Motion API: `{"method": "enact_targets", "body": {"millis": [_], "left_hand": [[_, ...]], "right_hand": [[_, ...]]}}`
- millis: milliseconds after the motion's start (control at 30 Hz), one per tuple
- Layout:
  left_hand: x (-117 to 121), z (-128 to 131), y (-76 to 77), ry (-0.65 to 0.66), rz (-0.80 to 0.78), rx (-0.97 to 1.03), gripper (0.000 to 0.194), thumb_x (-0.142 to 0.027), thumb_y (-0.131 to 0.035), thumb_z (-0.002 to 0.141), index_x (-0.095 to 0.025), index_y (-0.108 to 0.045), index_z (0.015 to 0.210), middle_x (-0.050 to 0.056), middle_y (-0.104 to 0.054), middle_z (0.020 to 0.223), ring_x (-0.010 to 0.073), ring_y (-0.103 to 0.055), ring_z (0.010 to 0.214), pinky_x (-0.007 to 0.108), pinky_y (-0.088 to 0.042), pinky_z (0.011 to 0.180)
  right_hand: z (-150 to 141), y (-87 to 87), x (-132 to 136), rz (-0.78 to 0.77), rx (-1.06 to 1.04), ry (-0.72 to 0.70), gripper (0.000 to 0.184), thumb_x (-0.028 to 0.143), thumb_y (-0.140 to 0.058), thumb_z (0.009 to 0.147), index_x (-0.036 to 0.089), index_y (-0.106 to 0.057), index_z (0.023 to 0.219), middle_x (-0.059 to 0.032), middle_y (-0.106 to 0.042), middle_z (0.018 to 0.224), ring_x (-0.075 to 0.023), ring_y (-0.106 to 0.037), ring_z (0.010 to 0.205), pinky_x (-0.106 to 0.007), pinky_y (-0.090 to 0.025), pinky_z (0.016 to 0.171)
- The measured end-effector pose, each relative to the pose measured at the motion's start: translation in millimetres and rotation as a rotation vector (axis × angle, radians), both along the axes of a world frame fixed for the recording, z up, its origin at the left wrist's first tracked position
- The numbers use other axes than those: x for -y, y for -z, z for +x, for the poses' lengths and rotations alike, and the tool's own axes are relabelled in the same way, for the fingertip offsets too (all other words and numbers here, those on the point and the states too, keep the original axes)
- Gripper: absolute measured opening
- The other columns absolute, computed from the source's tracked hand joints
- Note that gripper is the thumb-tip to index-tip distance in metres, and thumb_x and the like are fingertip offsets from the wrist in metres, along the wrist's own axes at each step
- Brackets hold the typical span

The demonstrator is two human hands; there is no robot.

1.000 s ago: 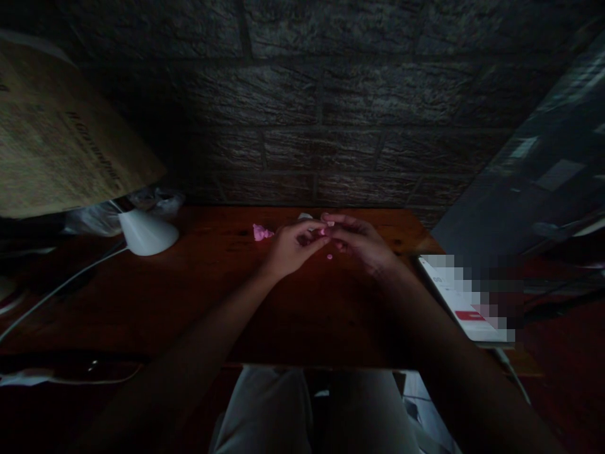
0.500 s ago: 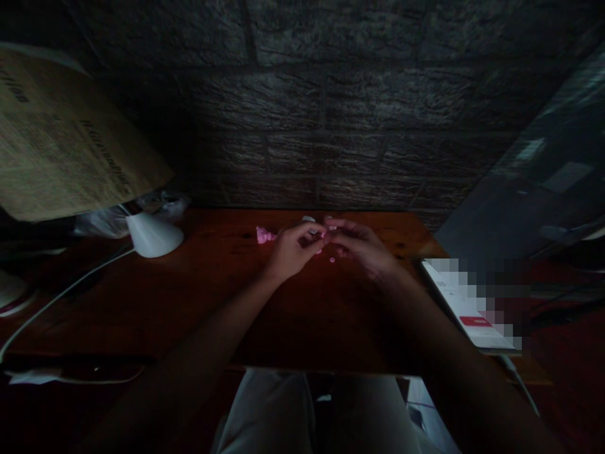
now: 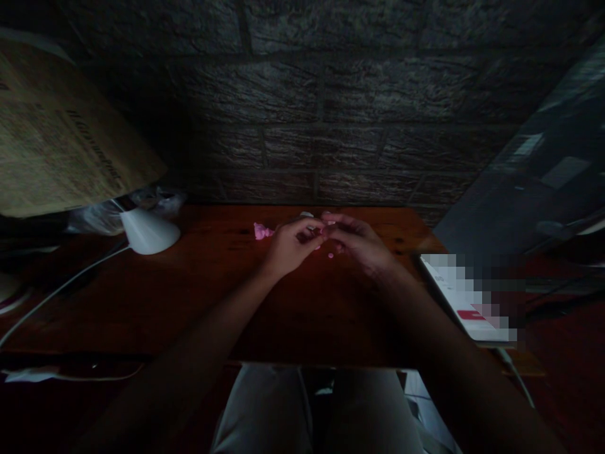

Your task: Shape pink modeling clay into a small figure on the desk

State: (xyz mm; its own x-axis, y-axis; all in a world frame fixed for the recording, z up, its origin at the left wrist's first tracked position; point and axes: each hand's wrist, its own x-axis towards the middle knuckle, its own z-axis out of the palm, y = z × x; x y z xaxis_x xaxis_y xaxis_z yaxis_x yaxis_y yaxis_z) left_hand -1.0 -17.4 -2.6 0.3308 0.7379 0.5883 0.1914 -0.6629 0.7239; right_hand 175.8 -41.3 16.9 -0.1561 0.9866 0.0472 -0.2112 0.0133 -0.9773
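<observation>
Over the far part of the wooden table, my left hand (image 3: 292, 244) and my right hand (image 3: 358, 243) meet with their fingertips together. Pinched between them is a small pink piece (image 3: 322, 231), mostly hidden by the fingers; it looks like soft modelling clay. A small pink ball (image 3: 331, 255) lies on the table just below my right hand. Left of my left hand sits a larger crumpled pink lump (image 3: 262, 231). Something whitish (image 3: 307, 214) shows behind my fingers, too dim to name.
The wooden table (image 3: 212, 296) meets a dark brick wall (image 3: 293, 94). At left stands a lamp with a white base (image 3: 151, 233) and a newsprint-patterned shade (image 3: 70, 139), its cord (image 3: 70, 284) running across the table. A white box or booklet (image 3: 466, 302), partly blurred out, lies at right.
The whole view has shifted slightly. My hands keep almost the same pose, fingertips together around the small pink piece.
</observation>
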Motion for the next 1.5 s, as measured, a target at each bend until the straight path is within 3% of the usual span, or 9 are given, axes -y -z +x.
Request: {"method": "enact_targets", "body": {"millis": [300, 433, 567, 1167, 1500], "left_hand": [[-1.0, 0.1, 0.8, 0.029, -0.039, 0.069, 0.007, -0.019, -0.073, 0.086, -0.017, -0.071, 0.093, 0.003, -0.077, 0.089, 0.012, -0.071, 0.069, 0.022, -0.055, 0.065], [-0.6, 0.1, 0.2, 0.025, -0.045, 0.068, 0.012, -0.022, -0.076, 0.085, -0.017, -0.071, 0.095, 0.002, -0.075, 0.081, 0.012, -0.071, 0.067, 0.022, -0.054, 0.063], [0.1, -0.3, -0.5, 0.02, -0.002, 0.019, 0.014, -0.023, -0.073, 0.089, -0.018, -0.074, 0.102, 0.003, -0.077, 0.086, 0.0122, -0.071, 0.07, 0.022, -0.054, 0.064], [-0.4, 0.4, 1.0, -0.007, 0.02, 0.002, 0.014, -0.02, -0.073, 0.087, -0.018, -0.075, 0.1, 0.004, -0.079, 0.089, 0.0128, -0.071, 0.07, 0.024, -0.055, 0.067], [1.3, -0.4, -3.0, -0.035, 0.006, 0.041, 0.009, -0.019, -0.074, 0.086, -0.019, -0.073, 0.095, 0.002, -0.079, 0.086, 0.0119, -0.072, 0.066, 0.023, -0.056, 0.064]], "right_hand": [[2.0, -1.7, 0.2, -0.041, -0.01, -0.035, 0.038, 0.03, -0.088, 0.067, 0.023, -0.078, 0.102, -0.0019, -0.076, 0.081, -0.0113, -0.061, 0.06, -0.023, -0.051, 0.052], [4.5, -1.4, -1.4, -0.054, 0.006, -0.039, 0.04, 0.028, -0.089, 0.066, 0.023, -0.079, 0.104, -0.0016, -0.076, 0.08, -0.0108, -0.06, 0.059, -0.023, -0.053, 0.052], [6.2, -1.6, -2.4, -0.036, 0.017, -0.019, 0.037, 0.027, -0.088, 0.067, 0.023, -0.078, 0.102, -0.002, -0.076, 0.082, -0.0111, -0.059, 0.06, -0.024, -0.053, 0.053], [2.9, 1.5, -2.4, -0.012, 0.004, -0.011, 0.043, 0.027, -0.088, 0.064, 0.02, -0.077, 0.105, 0.0, -0.072, 0.08, -0.0088, -0.052, 0.056, -0.026, -0.051, 0.053], [2.6, -1.9, 0.5, -0.021, 0.017, -0.045, 0.044, 0.03, -0.088, 0.066, 0.023, -0.076, 0.108, -0.0022, -0.075, 0.081, -0.0124, -0.06, 0.062, -0.026, -0.051, 0.055]]}}
